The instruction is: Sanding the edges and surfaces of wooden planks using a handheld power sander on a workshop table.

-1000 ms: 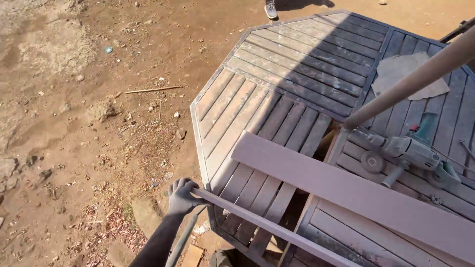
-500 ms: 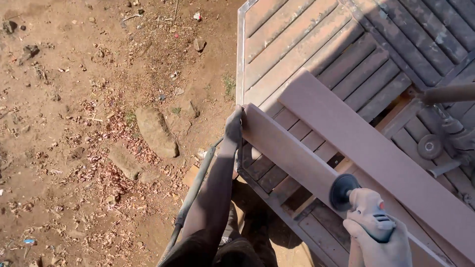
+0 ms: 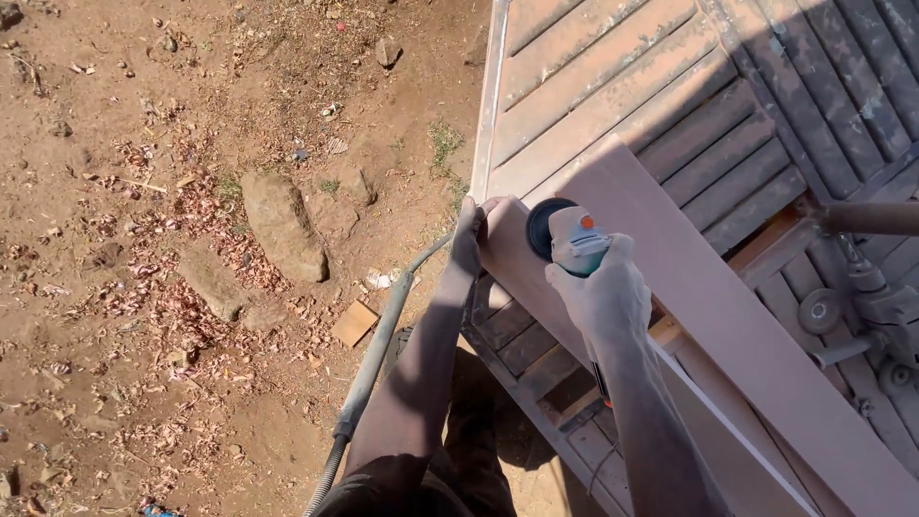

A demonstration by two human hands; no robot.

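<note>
Matt, smooth board (image 3: 708, 316); dusty slatted metal panel (image 3: 613, 86); plastic-bodied grinder (image 3: 574, 239).

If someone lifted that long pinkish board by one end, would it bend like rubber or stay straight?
The long board would probably stay nearly straight: its edges run true while it rests on the slatted platform. It looks fairly heavy for one hand, since it is long and wide. The left hand grips its end while the right hand holds a grinder there, so it may slide if pushed.
</note>
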